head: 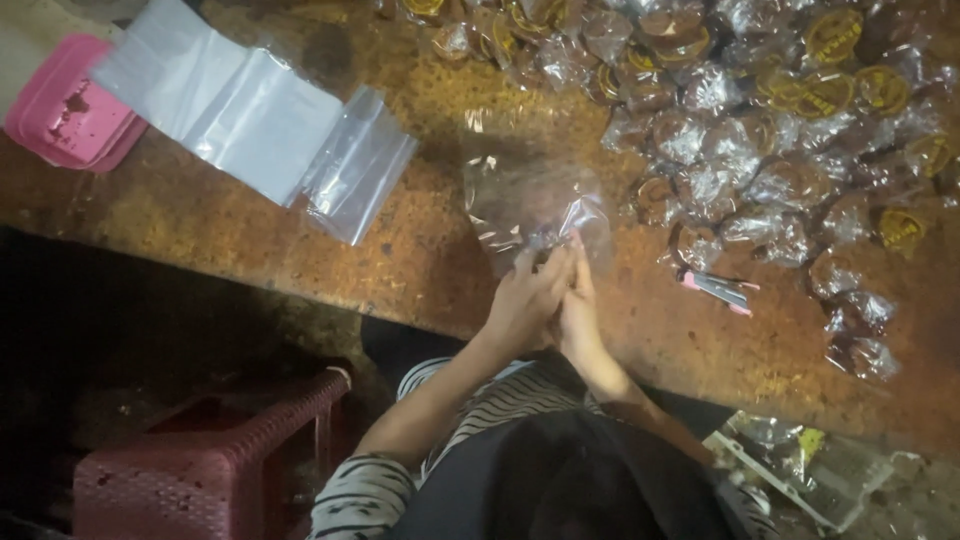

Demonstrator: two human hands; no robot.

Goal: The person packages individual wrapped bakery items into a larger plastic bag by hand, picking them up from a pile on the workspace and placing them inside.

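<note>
From the head view, the left hand (522,300) and the right hand (578,300) are pressed side by side, fingertips pinching the lower edge of a clear plastic bag (530,205) that rises just beyond them over the table; both hands are closed on that film, though how firmly cannot be told in the dim light. Something small and dark seems to sit in the bag right at the fingertips, too blurred to name. The likely trouble is the film itself: it looks thin, slack and slippery, so a pinch this close to the edge could slide off, and the bag could fold over or spill what it holds. Just to the right of the hands, a heap of wrapped round sweets (760,130) spreads wide and near, so a sweep of the right wrist could scatter them, and a small pink-tipped tool (718,288) lies close enough to be knocked. Further left of the hands, a stack of empty clear bags (250,120) lies flat, with a pink lidded box (65,105) beyond it. The table (420,265) is rough, mottled orange-brown and looks worn, which could snag thin film. Below the left arm stands a red plastic stool (210,460) on a dark floor; the room is poorly lit.
</note>
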